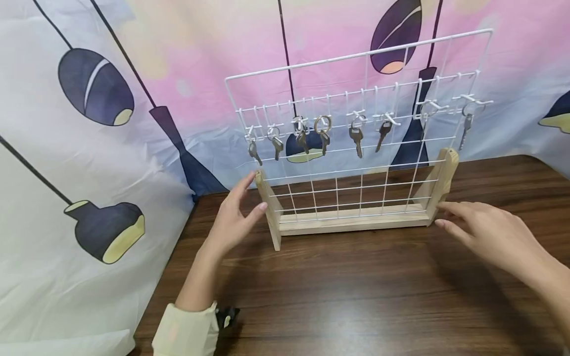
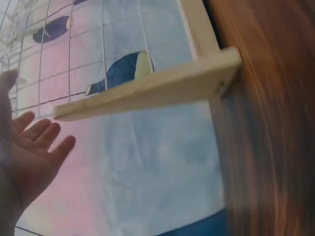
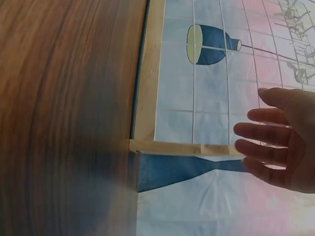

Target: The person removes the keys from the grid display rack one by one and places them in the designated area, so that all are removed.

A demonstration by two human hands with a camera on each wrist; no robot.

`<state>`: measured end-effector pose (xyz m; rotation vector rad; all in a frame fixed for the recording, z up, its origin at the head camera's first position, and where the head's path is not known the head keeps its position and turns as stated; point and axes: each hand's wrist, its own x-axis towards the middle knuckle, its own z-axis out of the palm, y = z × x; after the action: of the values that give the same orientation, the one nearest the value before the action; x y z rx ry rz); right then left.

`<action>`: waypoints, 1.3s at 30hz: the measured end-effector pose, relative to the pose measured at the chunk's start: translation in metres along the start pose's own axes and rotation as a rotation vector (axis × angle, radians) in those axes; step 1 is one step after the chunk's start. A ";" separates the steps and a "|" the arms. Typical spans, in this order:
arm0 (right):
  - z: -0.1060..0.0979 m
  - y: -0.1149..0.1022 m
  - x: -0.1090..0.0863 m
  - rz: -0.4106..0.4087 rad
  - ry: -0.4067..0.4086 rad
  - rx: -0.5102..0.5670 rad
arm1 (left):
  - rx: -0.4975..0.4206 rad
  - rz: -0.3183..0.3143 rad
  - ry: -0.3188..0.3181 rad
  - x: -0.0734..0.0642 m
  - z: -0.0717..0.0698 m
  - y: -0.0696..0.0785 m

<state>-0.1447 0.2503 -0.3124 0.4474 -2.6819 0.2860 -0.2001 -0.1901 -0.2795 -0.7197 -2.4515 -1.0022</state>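
A white wire grid rack [image 1: 337, 188] stands upright in a pale wooden base [image 1: 352, 225] on the table. Several keys on rings, among them a key [image 1: 356, 141] near the middle, hang from white hooks along its upper part. At the rack's left wooden support [image 2: 147, 91] is my left hand [image 1: 231, 217], fingers extended and thumb apart; whether it touches the wood I cannot tell. My right hand [image 1: 494, 235] is beside the right wooden support [image 1: 441, 185], its fingers loosely stretched in the right wrist view [image 3: 283, 140]. Neither hand holds anything.
The dark brown wooden table [image 1: 347, 296] extends in front of the rack. Behind and to the left hangs a patterned cloth [image 1: 187, 74] with dark lamp-like shapes. A small black object [image 1: 227, 316] sits by the left sleeve cuff.
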 end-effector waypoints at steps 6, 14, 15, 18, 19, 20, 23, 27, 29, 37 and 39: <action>0.002 -0.009 0.005 -0.069 0.090 0.018 | -0.435 -0.116 0.086 0.027 0.014 -0.008; 0.002 -0.030 0.017 -0.127 0.116 0.038 | -0.512 -0.133 0.177 0.040 0.028 -0.024; 0.002 -0.035 0.020 -0.135 0.115 0.045 | -0.516 -0.124 0.187 0.040 0.030 -0.026; 0.003 -0.048 0.031 -0.160 0.104 0.072 | -0.530 -0.092 0.202 0.039 0.033 -0.031; 0.003 -0.052 0.034 -0.167 0.100 0.085 | -0.537 -0.082 0.204 0.039 0.035 -0.032; 0.003 -0.057 0.038 -0.176 0.100 0.098 | -0.541 -0.073 0.205 0.039 0.036 -0.033; 0.006 -0.071 0.051 -0.199 0.095 0.138 | -0.544 -0.056 0.210 0.039 0.037 -0.034; 0.010 -0.090 0.071 -0.215 0.080 0.195 | -0.547 -0.046 0.223 0.041 0.037 -0.035; 0.012 -0.099 0.082 -0.224 0.072 0.229 | -0.553 -0.044 0.226 0.041 0.038 -0.035; 0.014 -0.138 0.111 -0.248 0.111 0.367 | -0.545 -0.029 0.240 0.040 0.042 -0.034; 0.013 -0.147 0.115 -0.257 0.112 0.400 | -0.531 -0.013 0.232 0.039 0.043 -0.034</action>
<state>-0.1974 0.0795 -0.2567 0.8583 -2.4200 0.7500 -0.2579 -0.1671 -0.3051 -0.6954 -2.0040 -1.6683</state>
